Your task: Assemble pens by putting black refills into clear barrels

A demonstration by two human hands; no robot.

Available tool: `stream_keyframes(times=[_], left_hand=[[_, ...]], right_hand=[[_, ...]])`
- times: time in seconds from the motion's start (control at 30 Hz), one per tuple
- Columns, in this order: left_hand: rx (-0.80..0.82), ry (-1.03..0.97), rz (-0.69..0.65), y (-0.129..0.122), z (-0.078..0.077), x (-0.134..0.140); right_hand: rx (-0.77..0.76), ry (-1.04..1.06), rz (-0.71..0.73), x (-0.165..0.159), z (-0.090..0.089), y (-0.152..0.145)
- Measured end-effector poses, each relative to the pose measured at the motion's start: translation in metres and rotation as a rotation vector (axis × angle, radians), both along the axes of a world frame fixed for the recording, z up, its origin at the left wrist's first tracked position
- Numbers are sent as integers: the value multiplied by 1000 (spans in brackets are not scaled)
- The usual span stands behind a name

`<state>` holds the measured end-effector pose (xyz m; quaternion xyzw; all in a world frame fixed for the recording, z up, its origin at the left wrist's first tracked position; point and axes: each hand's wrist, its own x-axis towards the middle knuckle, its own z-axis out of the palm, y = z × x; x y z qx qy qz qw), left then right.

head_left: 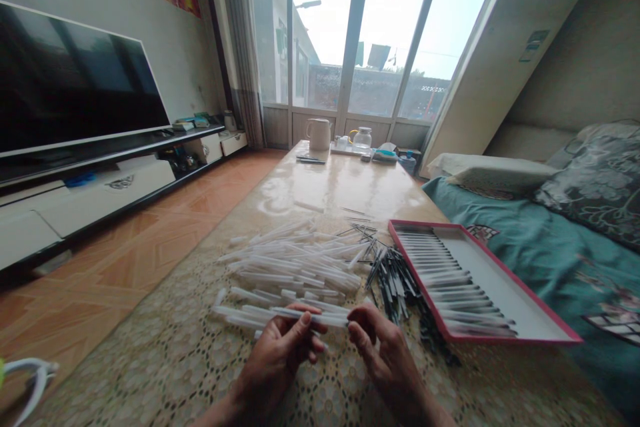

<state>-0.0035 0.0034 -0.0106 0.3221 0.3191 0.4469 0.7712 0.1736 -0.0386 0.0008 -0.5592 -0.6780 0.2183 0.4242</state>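
My left hand (287, 347) pinches a white translucent pen barrel (333, 319) between thumb and fingers, holding it level above the table. At the barrel's right end, the thumb and forefinger of my right hand (385, 350) close around a small dark tip. Just beyond my hands lies a loose pile of similar white barrels (295, 257). To its right is a heap of black and grey slender pieces (393, 280), with thin dark rods (357, 232) scattered behind. Small black parts (436, 333) lie nearer me, beside a red-rimmed box (517, 285) containing a row of pens (450, 273).
The long table (165, 353) has a patterned cover. At its far end stand a kettle (319, 135), a glass jar (363, 138) and a tissue pack (385, 155). A sofa (505, 233) borders the right side; a television cabinet (115, 193) stands across the floor to the left.
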Motion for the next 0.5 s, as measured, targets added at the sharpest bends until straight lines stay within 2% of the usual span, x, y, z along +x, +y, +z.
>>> stream_keyframes(times=[0.13, 0.33, 0.5], left_hand=[[18, 18, -4, 1, -2, 0], [40, 19, -9, 0, -3, 1], [38, 32, 0, 1, -3, 1]], right_hand=[[21, -39, 12, 1, -4, 0], [-57, 12, 27, 1, -13, 1], [-6, 4, 18, 0, -16, 1]])
